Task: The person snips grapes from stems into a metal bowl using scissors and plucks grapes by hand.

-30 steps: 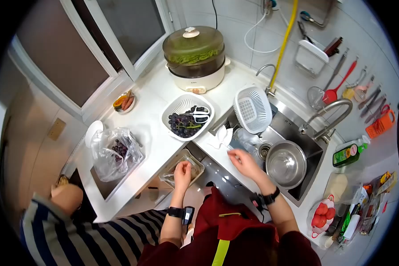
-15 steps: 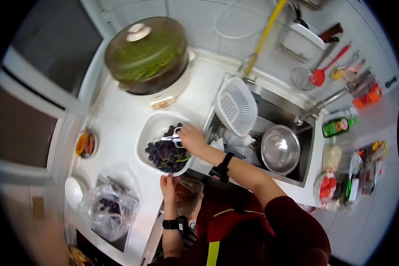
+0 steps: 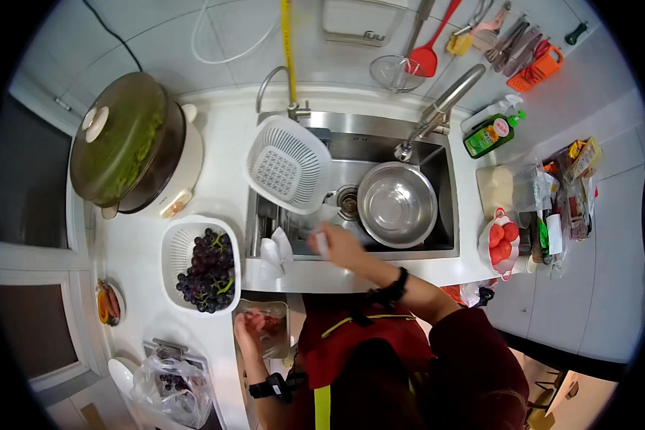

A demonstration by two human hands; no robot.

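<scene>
My right hand (image 3: 342, 247) is closed on the white-handled scissors (image 3: 322, 245), blurred, over the sink's front edge; only part of a white handle shows. Down by the counter edge, my left hand (image 3: 249, 333) is empty with its fingers loosely apart, beside a clear container (image 3: 276, 344). Dark grapes (image 3: 209, 271) with green stems lie in a white basket (image 3: 173, 266) on the counter, left of both hands. Crumpled white tissue (image 3: 275, 252) rests between that basket and my right hand. A second white basket (image 3: 288, 165) sits over the sink's left side.
A metal bowl (image 3: 397, 205) stands in the sink (image 3: 347, 154) under the faucet (image 3: 444, 107). The steamer (image 3: 132, 147) is at the back left. A plastic bag (image 3: 172, 390) with grapes lies lower left. Tomatoes (image 3: 503, 242) and a green soap bottle (image 3: 489, 136) are at the right.
The view has swung toward the sink. My right hand took the scissors out of the grape basket and moved right with them. My left hand moved off the basket's rim.
</scene>
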